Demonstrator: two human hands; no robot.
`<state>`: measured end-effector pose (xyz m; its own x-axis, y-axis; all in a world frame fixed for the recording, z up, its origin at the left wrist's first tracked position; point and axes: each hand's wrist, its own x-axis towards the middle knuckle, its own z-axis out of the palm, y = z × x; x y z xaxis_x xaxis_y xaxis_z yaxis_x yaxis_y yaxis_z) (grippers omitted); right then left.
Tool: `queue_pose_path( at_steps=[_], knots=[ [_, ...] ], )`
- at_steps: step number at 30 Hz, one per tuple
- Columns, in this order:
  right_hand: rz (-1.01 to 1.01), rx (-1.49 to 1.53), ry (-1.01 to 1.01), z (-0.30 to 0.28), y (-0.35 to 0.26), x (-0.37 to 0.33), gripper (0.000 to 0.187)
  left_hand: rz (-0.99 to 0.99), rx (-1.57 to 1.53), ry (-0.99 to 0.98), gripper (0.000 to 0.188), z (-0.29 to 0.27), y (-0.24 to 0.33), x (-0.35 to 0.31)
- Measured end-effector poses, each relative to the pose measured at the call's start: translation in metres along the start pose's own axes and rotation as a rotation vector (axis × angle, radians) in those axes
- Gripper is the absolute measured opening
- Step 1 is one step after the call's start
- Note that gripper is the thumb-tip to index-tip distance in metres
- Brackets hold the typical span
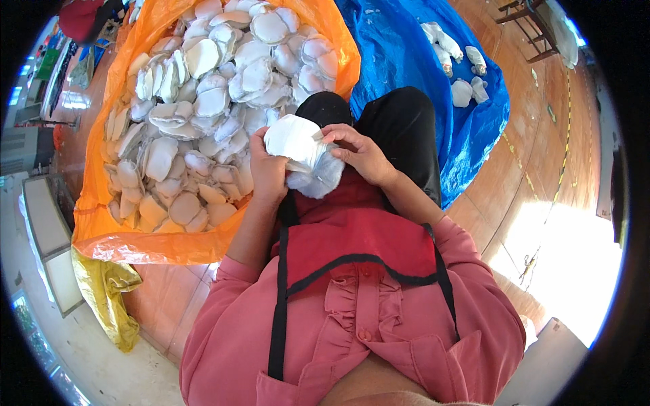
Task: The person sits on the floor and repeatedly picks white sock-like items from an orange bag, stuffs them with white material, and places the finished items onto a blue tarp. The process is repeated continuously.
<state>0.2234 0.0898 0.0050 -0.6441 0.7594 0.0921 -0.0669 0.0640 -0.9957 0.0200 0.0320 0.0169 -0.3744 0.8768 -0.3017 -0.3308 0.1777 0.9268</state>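
Note:
Over my lap I hold a white rounded cloth pad (290,137), its upper face smooth and its lower part (317,174) soft, greyish and bunched. My left hand (268,169) is closed on the pad's left edge, with the thumb on the near side. The fingers of my right hand (359,153) pinch the right edge, where thin material gathers. A heap of similar white and cream pads (210,101) fills the orange sheet (159,252) beyond my left hand. Which layers lie between my fingers is partly hidden.
To the right a blue plastic sheet (467,135) carries several small white bundles (443,47). A yellow sack (108,298) lies at lower left, beside a pale wall. A wooden stool (531,27) stands far right on the tiled floor (501,210).

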Motion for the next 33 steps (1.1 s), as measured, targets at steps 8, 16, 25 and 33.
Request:
queue_pose_path(
  at_steps=[8,16,25,33],
  knots=[
    [0.272,0.326,-0.074,0.011,-0.007,0.002,0.060,-0.107,-0.199,0.066,0.042,-0.002,-0.017,0.004],
    [0.054,-0.100,0.003,0.009,0.006,0.011,0.026,0.095,-0.024,0.095,0.058,-0.008,-0.025,0.001],
    [0.035,-0.224,0.063,0.012,0.003,0.024,0.026,0.856,1.137,-0.090,0.058,0.023,0.043,-0.055],
    [-0.083,-0.316,0.390,0.031,0.009,0.015,0.014,0.693,0.998,-0.127,0.049,0.042,0.019,-0.052]
  ],
)
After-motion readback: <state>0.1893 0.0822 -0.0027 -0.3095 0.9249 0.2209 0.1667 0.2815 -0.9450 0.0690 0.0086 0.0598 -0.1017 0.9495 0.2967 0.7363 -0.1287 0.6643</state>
